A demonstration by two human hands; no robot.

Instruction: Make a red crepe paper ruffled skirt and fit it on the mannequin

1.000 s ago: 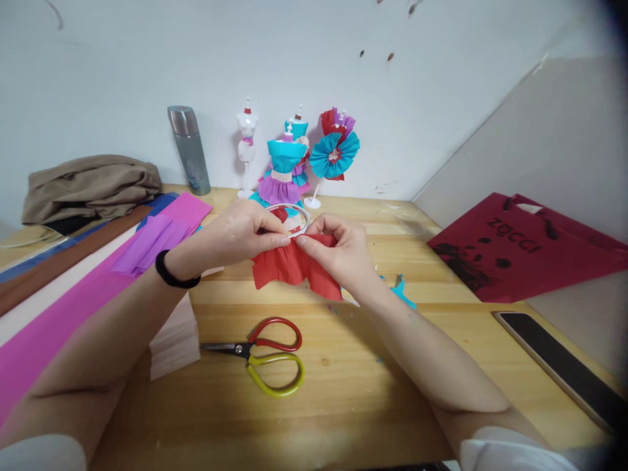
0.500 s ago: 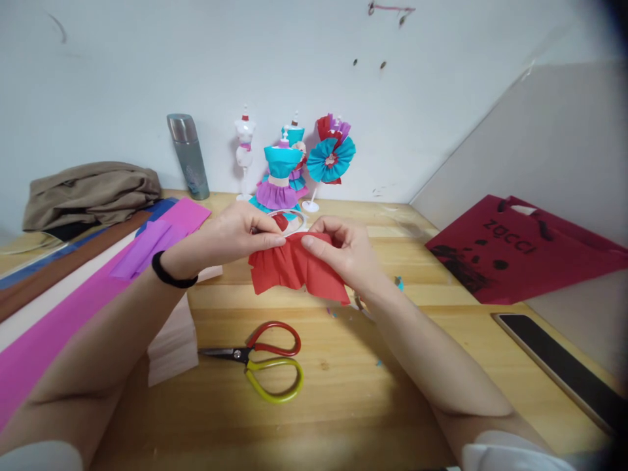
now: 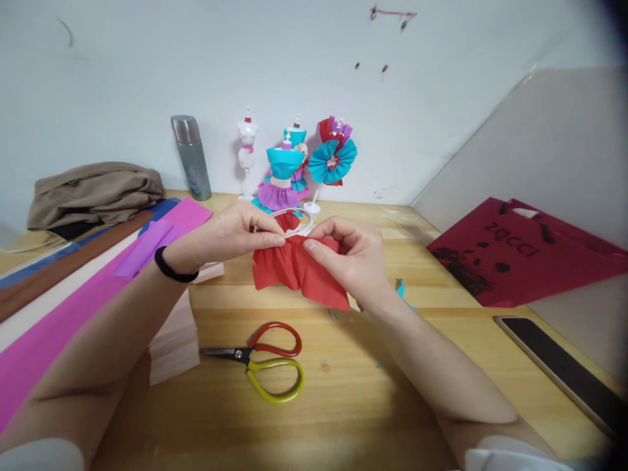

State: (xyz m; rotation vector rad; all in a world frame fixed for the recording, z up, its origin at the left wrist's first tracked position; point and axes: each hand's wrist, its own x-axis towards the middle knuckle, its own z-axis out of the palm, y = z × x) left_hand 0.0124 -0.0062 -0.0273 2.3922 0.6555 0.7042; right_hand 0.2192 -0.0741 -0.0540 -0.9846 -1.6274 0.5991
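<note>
A strip of red crepe paper (image 3: 294,265), gathered along its top edge, hangs between my two hands above the table. My left hand (image 3: 240,232) pinches its upper left part between thumb and fingers. On the right, my right hand (image 3: 350,252) pinches the upper right part, with its fingers curled behind the paper. A white ring (image 3: 301,219) shows just behind the top edge; whether a hand touches it I cannot tell. Scissors (image 3: 240,354) with one red and one yellow-green handle lie on the table below the paper.
Paper-dressed mini mannequins (image 3: 281,163) and a grey flask (image 3: 192,160) stand at the back. Coloured paper strips (image 3: 73,281) and brown cloth (image 3: 98,193) lie left, a pale paper piece (image 3: 174,340) beside the scissors. At right are a red bag (image 3: 520,255) and a phone (image 3: 554,366).
The red paper's lower right part hangs slightly lower, and more of the white ring shows. My right hand has shifted slightly right. Both hands keep their pinch. The whole view has moved slightly.
</note>
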